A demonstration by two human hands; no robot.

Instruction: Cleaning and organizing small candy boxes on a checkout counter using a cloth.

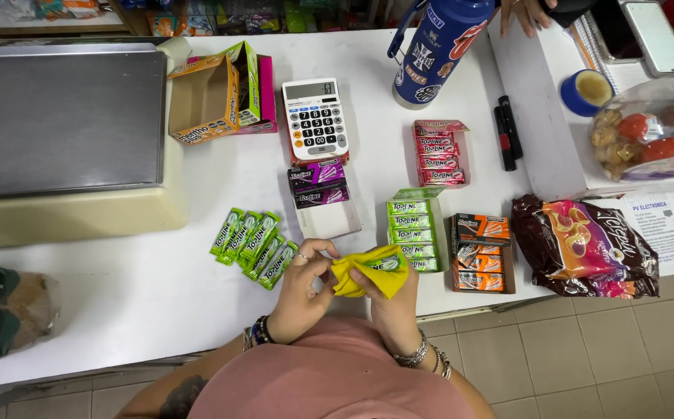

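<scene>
Here, a yellow cloth [368,273] is pinched between the left hand [302,287] and the right hand [391,302], both closed on it, above the near edge of the white counter [158,287]. Loose green gum packs [253,247] are seen just left. Farther back, a calculator [316,120] and a blue bottle [438,46] are set.

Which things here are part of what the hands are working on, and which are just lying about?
In hand:
left hand
right hand
yellow cloth, held by both
green gum pack wrapped in it
loose green gum packs
green gum display box

Lying about:
calculator
blue bottle
black marker
brown snack bag
scale
</scene>
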